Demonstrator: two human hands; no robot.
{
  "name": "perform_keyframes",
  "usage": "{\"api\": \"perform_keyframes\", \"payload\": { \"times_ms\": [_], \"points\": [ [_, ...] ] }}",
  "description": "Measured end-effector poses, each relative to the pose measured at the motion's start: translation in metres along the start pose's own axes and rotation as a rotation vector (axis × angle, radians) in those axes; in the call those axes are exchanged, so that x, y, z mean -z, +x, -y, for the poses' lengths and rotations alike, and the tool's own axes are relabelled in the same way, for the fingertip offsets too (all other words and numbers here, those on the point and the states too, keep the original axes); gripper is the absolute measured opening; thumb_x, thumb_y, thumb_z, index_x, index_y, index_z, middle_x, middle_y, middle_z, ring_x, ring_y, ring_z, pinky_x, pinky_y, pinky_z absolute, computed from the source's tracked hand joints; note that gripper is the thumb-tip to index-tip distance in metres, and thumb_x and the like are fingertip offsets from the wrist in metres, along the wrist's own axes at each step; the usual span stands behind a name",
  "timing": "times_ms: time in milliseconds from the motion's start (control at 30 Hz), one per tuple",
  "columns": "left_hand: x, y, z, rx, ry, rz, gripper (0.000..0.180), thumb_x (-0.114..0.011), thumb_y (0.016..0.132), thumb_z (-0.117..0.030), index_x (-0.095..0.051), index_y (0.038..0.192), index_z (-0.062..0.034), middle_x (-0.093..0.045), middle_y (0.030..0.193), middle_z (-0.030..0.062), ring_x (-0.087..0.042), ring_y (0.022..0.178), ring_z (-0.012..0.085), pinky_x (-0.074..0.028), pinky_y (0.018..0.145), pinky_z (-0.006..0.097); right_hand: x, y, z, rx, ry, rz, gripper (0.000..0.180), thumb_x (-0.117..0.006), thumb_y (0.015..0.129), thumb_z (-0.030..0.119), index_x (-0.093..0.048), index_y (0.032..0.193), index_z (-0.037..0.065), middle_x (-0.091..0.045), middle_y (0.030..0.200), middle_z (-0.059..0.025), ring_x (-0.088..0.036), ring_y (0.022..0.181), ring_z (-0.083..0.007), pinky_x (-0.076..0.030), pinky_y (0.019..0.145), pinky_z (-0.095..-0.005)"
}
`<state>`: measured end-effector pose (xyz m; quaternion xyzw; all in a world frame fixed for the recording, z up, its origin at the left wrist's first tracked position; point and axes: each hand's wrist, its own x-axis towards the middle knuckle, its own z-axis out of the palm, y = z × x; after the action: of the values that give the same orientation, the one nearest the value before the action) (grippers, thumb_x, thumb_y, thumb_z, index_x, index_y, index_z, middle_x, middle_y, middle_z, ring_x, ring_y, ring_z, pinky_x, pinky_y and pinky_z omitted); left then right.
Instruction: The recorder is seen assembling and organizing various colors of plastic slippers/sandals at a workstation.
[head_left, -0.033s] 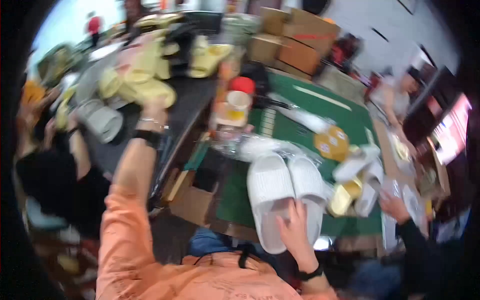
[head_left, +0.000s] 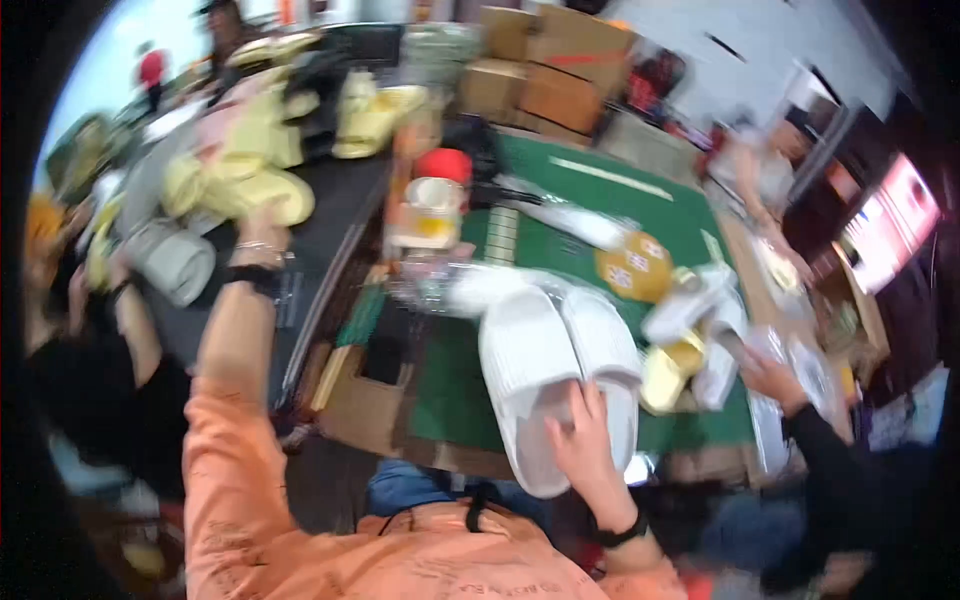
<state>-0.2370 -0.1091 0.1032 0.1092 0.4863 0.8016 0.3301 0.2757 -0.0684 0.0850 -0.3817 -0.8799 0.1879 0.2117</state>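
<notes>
Touching one yellow slipper [head_left: 290, 197] with our left hand [head_left: 261, 224], we have our right hand [head_left: 588, 440] against two white slippers [head_left: 525, 345] at one green tabletop [head_left: 447, 400]'s near edge; whether either hand clasps, we cannot tell.

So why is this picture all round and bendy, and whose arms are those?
There's no robot here, just a person in an orange top using two bare hands. A camera on their head looks down; its wide fisheye lens bends straight edges. Their left hand is at a yellow slide sandal on the dark table; blur hides whether it grips. Their right hand holds a pair of white slide sandals at the green tabletop, where more white slides and a yellow slide lie.
</notes>
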Motion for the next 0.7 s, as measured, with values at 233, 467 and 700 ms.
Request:
{"api": "perform_keyframes", "payload": {
  "times_ms": [233, 467, 700],
  "points": [
    [0.068, 0.117, 0.015, 0.063, 0.357, -0.289, 0.035, -0.059, 0.076, -0.028, -0.051, 0.107, -0.0146, -0.054, 0.101, 0.0086, -0.051, 0.091, 0.0201, -0.043, 0.066, 0.034, 0.133, 0.051, -0.115, -0.256, -0.065, -0.407, 0.056, -0.058, 0.076, 0.021, -0.037, 0.123, -0.002, -0.036, 0.123, -0.0286, -0.036, 0.116, -0.0369, -0.03, 0.095, -0.0352],
    [0.101, 0.129, 0.016, -0.238, 0.187, -0.193, 0.043, -0.064, 0.072, -0.018, -0.046, 0.108, -0.003, -0.055, 0.101, 0.0069, -0.058, 0.084, 0.021, -0.048, 0.067, 0.033, 0.158, 0.107, -0.16, -0.258, -0.131, -0.451, 0.055, -0.058, 0.075, 0.023, -0.041, 0.119, -0.005, -0.036, 0.123, -0.0279, -0.036, 0.116, -0.0364, -0.03, 0.095, -0.0358],
    [0.031, 0.07, -0.019, -0.253, -0.286, -0.123, 0.035, -0.061, 0.068, -0.027, -0.05, 0.097, -0.011, -0.057, 0.086, 0.0044, -0.053, 0.069, 0.0193, -0.042, 0.061, 0.034, 0.118, 0.147, -0.215, -0.203, -0.316, -0.289, 0.058, -0.058, 0.073, 0.021, -0.038, 0.12, -0.004, -0.035, 0.125, -0.0244, -0.031, 0.116, -0.038, -0.024, 0.098, -0.0418]
  ]
}}
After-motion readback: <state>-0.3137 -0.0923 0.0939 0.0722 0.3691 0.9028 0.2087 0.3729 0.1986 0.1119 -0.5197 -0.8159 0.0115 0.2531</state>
